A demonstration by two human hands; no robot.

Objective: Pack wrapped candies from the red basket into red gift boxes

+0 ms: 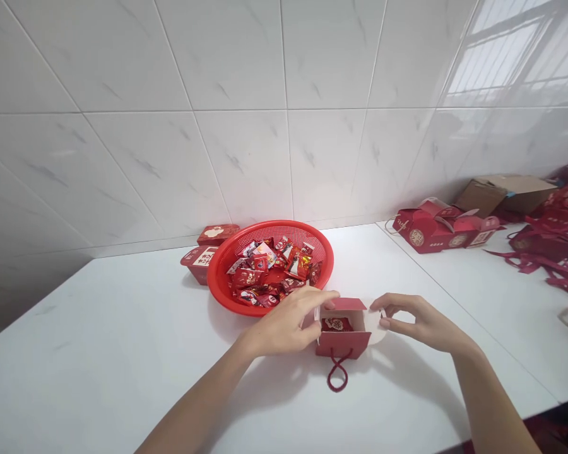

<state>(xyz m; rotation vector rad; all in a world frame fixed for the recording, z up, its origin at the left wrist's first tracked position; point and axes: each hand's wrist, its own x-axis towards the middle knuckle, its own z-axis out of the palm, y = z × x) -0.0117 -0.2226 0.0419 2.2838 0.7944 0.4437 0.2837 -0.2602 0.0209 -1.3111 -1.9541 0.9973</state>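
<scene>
A small red gift box stands on the white table with its top flaps up. Inside it lies a red candy packet with pale print. A dark red cord handle loops out from its front onto the table. My left hand grips the left side of the box, thumb at the near corner and fingers over the far edge. On the other side, my right hand pinches the rounded white flap between thumb and fingers. Just behind, a red plastic basket holds many wrapped candies.
Two red boxes stand left of the basket near the tiled wall. At the right are several red gift boxes, a brown cardboard box and red ribbons. The white table has a seam to the right.
</scene>
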